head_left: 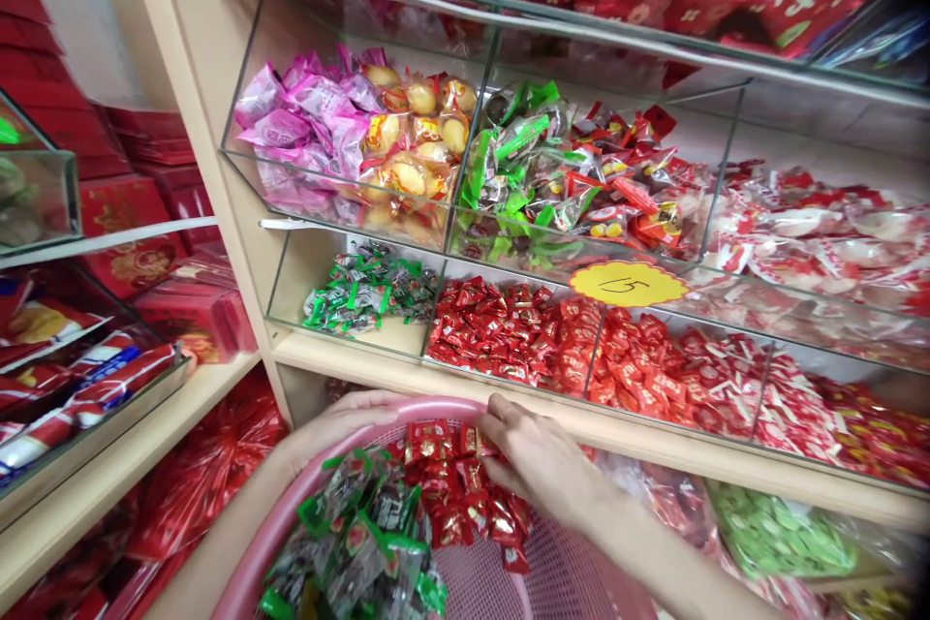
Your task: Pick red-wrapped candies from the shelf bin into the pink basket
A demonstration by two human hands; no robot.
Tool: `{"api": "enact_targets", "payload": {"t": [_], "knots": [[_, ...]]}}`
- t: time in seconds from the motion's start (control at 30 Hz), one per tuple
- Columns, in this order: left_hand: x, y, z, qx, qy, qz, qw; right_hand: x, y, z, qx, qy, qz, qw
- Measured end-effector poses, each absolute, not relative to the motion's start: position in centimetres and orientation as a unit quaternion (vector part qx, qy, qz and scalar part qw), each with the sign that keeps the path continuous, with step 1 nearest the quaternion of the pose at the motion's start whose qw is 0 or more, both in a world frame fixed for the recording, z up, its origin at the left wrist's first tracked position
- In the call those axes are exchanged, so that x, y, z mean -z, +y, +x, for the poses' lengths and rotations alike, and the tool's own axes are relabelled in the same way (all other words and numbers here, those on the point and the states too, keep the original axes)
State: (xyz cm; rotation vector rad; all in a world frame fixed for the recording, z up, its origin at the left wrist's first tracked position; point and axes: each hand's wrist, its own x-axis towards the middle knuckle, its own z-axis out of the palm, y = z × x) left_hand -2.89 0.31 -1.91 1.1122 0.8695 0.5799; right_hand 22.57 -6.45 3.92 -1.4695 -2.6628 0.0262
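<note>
A pink mesh basket (330, 460) is at the bottom middle, below the shelf edge. My left hand (347, 418) grips its far left rim, fingers lying along the edge. Inside, green-and-clear wrapped candies (370, 538) fill the left side. Small red wrapped candies (450, 494) lie in a heap at the far side, some of the mesh showing beside them. My right hand (534, 455) is over the far right part of the basket, fingers bent and closed beside the red candies. What those fingers hold, if anything, is hidden.
Above the basket, glass-fronted shelf bins hold green candies (370, 286), red candies (501, 329) and larger wrapped sweets (305, 121). A yellow price tag (629, 284) reads 15. Red boxes (127, 223) stand left; bagged green sweets (781, 533) lie low right.
</note>
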Motion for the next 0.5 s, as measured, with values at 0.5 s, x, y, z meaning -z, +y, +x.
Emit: {"api": "enact_targets", "payload": {"t": [0.5], "knots": [[2.6,0.6,-3.1,-0.257,0.381,0.518,0.721,-2.5,-5.9,19.5,0.038,-0.865,-0.5,-0.015]]}}
